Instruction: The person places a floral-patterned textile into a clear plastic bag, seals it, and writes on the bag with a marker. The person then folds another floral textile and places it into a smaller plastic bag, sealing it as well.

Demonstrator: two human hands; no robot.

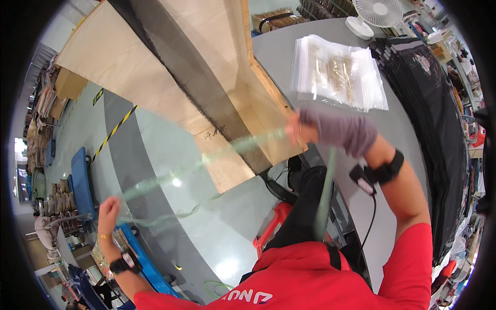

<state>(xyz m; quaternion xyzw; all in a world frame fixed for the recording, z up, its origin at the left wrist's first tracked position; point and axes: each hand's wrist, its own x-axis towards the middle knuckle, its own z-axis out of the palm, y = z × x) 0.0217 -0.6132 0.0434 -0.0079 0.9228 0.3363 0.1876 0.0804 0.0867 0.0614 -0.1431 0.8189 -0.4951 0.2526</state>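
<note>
A long, translucent green plastic strip [206,160] is stretched slantwise between my two hands, partly smeared by motion. My left hand [108,213], out at the left, is closed on one part of it. Higher up, near the wooden frame's edge, my right hand [304,129] grips the strip, with a greyish-purple cuff at the wrist. A looser length sags below the taut part, and another stretch hangs from my right hand down toward my lap. Behind the strip stands a large wooden trough-like frame [222,170] with a dark grey band of cloth [206,77] lying along it.
On the grey table [274,46] at the right lie clear plastic bags [336,72] and a stack of black fabric [418,98]. A white fan [380,10] stands at the back. A red stool [271,227] is beside my leg; blue trolleys [82,181] stand at the left.
</note>
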